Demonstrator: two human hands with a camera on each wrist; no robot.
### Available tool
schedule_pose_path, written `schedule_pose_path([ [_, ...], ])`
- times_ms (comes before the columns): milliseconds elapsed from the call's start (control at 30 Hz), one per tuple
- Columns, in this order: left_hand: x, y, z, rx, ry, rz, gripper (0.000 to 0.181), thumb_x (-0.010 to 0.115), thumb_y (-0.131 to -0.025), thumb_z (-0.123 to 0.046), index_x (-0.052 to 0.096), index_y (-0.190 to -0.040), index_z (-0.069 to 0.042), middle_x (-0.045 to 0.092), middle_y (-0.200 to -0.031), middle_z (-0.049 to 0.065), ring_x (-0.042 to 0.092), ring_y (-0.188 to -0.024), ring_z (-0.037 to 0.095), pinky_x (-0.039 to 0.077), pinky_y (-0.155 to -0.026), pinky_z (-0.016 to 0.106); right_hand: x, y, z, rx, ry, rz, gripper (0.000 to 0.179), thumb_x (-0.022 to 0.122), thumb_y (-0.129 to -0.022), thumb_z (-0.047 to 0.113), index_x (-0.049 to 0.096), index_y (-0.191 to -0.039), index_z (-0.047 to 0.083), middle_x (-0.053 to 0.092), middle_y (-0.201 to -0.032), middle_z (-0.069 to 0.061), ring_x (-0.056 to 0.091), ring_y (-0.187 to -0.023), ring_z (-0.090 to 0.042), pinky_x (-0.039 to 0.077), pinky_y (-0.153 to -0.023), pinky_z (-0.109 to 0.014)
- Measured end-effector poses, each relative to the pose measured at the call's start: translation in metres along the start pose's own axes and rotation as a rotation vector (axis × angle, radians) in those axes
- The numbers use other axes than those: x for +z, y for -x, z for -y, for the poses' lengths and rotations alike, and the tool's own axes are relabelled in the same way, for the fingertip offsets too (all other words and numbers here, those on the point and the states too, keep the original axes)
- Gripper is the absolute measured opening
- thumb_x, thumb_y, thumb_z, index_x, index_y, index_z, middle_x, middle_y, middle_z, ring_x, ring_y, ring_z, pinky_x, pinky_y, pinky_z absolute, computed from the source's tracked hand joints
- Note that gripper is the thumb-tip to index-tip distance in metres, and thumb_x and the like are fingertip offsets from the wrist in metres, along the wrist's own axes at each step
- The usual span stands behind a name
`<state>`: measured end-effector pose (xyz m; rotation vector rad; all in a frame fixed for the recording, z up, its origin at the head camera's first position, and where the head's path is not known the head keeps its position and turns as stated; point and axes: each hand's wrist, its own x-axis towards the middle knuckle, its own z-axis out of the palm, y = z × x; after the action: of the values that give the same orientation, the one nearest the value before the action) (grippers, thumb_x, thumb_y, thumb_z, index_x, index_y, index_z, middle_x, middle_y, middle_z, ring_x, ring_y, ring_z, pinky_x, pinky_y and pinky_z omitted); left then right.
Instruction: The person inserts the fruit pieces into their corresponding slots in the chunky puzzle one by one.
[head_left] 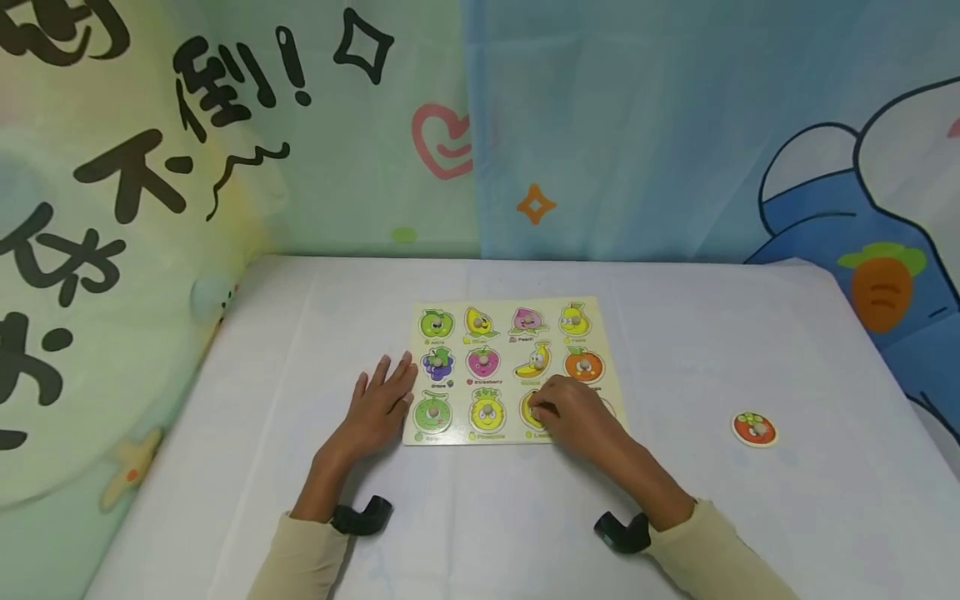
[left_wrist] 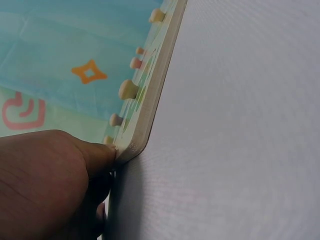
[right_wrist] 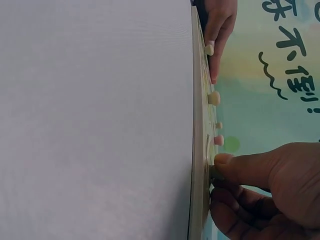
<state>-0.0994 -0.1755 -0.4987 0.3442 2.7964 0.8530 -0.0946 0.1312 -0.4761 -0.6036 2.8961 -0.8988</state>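
A wooden knobbed fruit puzzle board [head_left: 457, 433] lies on the white table, most of its recesses filled with fruit pieces. My right hand [head_left: 577, 417] is over its lower right part, pinching the knob of a yellow fruit puzzle piece [head_left: 528, 410] in the bottom row, which it partly covers. In the right wrist view, thumb [right_wrist: 240, 167] and curled fingers meet at that knob, close against the board. My left hand [head_left: 381, 408] rests at the board's left edge with fingers extended; in the left wrist view its thumb [left_wrist: 97, 155] touches the near corner.
A loose round red puzzle piece [head_left: 754, 429] lies on the table [head_left: 690, 350] well right of the board. The bottom-right recess [head_left: 609, 407] shows only a pale rim beside my right hand. A printed cloth backdrop [head_left: 637, 125] hangs behind the table.
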Motion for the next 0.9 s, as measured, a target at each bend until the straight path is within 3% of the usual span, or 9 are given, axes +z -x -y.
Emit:
schedule_pose_path([
  [133, 0.003, 0.001, 0.002, -0.013, -0.002, 0.023, 0.052, 0.042, -0.104, -0.019, 0.027, -0.152, -0.009, 0.017, -0.159, 0.003, 0.001, -0.148, 0.030, -0.004, -0.114, 0.056, 0.000, 0.003, 0.001, -0.007, 0.000, 0.029, 0.008, 0.074, -0.083, 0.001, 0.076, -0.090, 0.004, 0.062, -0.082, 0.002, 0.053, -0.075, -0.011, 0.050, -0.068, -0.030],
  [500, 0.003, 0.002, 0.004, 0.001, -0.009, 0.020, 0.052, 0.041, -0.104, -0.019, 0.026, -0.153, -0.008, 0.016, -0.159, 0.004, 0.001, -0.148, 0.031, -0.004, -0.114, 0.056, -0.012, 0.016, -0.013, 0.024, -0.141, -0.002, 0.020, 0.073, -0.085, 0.002, 0.074, -0.105, 0.002, 0.064, -0.085, 0.004, 0.053, -0.074, -0.010, 0.048, -0.064, -0.025],
  [700, 0.000, 0.001, 0.003, -0.001, -0.009, 0.023, 0.052, 0.041, -0.104, -0.019, 0.025, -0.153, -0.009, 0.016, -0.159, 0.004, 0.000, -0.148, 0.031, -0.004, -0.114, 0.056, -0.024, 0.029, -0.031, 0.043, -0.179, -0.057, 0.022, 0.073, -0.085, 0.000, 0.072, -0.107, 0.000, 0.068, -0.096, -0.002, 0.059, -0.079, -0.012, 0.051, -0.067, -0.024],
  [900, -0.001, 0.000, 0.004, 0.011, 0.001, 0.016, 0.051, 0.041, -0.104, -0.018, 0.027, -0.152, -0.009, 0.016, -0.159, 0.003, 0.001, -0.148, 0.029, -0.003, -0.114, 0.056, -0.042, 0.045, -0.051, 0.090, -0.162, -0.150, 0.020, 0.072, -0.085, -0.001, 0.073, -0.106, 0.001, 0.069, -0.095, -0.002, 0.062, -0.081, -0.015, 0.052, -0.067, -0.022],
])
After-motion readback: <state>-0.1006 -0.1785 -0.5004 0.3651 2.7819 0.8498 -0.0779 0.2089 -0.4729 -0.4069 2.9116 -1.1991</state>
